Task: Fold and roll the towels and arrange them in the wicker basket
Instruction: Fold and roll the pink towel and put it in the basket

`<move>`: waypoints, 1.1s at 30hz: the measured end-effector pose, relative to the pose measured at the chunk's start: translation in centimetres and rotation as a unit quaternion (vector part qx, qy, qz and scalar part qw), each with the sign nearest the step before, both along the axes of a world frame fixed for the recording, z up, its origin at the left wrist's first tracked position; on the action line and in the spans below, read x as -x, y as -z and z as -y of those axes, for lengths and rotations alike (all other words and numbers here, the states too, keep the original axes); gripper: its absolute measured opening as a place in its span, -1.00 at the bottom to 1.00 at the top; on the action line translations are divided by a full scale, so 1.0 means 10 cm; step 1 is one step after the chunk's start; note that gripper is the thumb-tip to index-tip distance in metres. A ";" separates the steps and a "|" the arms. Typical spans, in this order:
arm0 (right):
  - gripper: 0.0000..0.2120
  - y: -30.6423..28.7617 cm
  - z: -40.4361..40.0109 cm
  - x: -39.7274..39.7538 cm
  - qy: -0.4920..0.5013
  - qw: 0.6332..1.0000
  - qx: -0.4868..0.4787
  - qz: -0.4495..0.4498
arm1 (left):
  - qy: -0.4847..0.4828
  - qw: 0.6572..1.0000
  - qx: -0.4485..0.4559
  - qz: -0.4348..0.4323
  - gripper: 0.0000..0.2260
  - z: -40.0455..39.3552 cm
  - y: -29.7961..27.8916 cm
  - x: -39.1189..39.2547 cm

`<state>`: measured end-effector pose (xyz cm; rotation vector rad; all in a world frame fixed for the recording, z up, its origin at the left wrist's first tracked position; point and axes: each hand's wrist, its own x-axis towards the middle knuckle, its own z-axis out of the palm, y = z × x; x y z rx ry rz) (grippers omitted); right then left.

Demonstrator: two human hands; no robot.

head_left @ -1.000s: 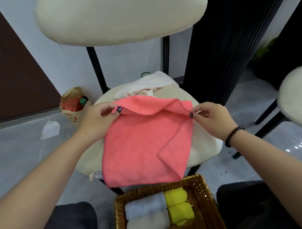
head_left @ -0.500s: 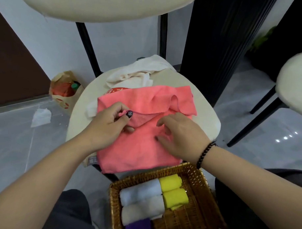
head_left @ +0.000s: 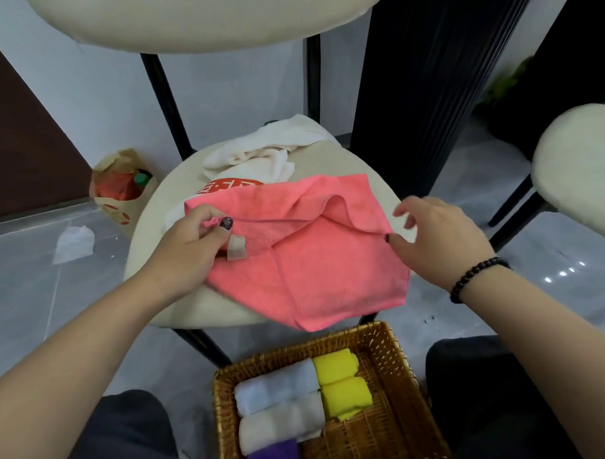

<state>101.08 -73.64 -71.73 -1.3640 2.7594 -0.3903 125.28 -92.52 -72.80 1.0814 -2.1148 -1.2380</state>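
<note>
Head view: a pink towel (head_left: 316,263) is spread, partly folded, on the cream seat of a chair (head_left: 180,302), its near corner hanging over the front edge. The left edge of the towel is pinched between thumb and curled fingers of the left hand (head_left: 192,243), beside a small beige label (head_left: 236,248) sewn to the cloth. The right hand (head_left: 438,238) is held at the towel's right edge with fingers spread and relaxed; only the thumb tip is seen touching the fold, and nothing is gripped. A beaded bracelet (head_left: 477,274) is worn on the right wrist. A crumpled white towel (head_left: 264,151) is lying at the back of the seat, behind the pink one. A wicker basket (head_left: 394,356) is set on the floor just in front of the chair, between the person's knees. Inside it, two rolled white towels (head_left: 279,401) are laid side by side on the left, two rolled yellow towels (head_left: 340,382) to their right, and a purple towel (head_left: 273,457) at the near edge. A paper bag (head_left: 121,187) is seen on the floor to the left.
</note>
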 end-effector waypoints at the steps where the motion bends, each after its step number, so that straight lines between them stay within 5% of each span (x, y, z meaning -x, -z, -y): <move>1: -0.64 0.00 0.07 -0.02 -0.019 1.000 0.020 0.011 | 0.009 1.000 -0.009 -0.004 -0.90 -0.03 0.00 -0.01; 4: -0.56 0.11 0.23 -0.05 -0.070 0.997 -0.002 0.037 | 0.064 0.996 0.043 0.034 -0.89 -0.14 -0.02 -0.07; 11: -0.66 0.30 0.41 -0.11 -0.122 0.982 -0.065 -0.126 | 0.164 0.962 0.163 0.142 -0.93 -0.14 0.08 -0.08; 17: -0.72 0.35 0.67 0.07 -0.109 0.980 -0.082 -0.148 | 0.081 0.985 0.115 0.104 -0.93 0.07 0.06 0.15; 21: -0.67 0.27 0.80 0.25 -0.073 0.987 -0.070 -0.123 | 0.029 0.998 0.050 0.017 -0.74 0.16 -0.02 0.23; 24: -0.71 0.17 0.77 0.27 -0.059 0.986 -0.097 -0.125 | 0.039 0.999 0.033 -0.002 -0.84 0.16 -0.03 0.23; 27: -0.68 0.10 0.72 0.04 -0.122 0.989 0.060 -0.063 | 0.058 0.998 0.022 0.003 -0.91 0.13 0.02 0.21; 29: -0.67 0.08 0.72 -0.23 -0.215 0.958 0.190 -0.007 | 0.085 0.996 -0.012 -0.011 -0.92 0.11 0.04 0.18; 33: -0.63 0.13 0.86 -0.58 -0.320 0.924 0.208 0.008 | 0.134 0.988 -0.068 -0.030 -0.92 0.04 0.01 0.15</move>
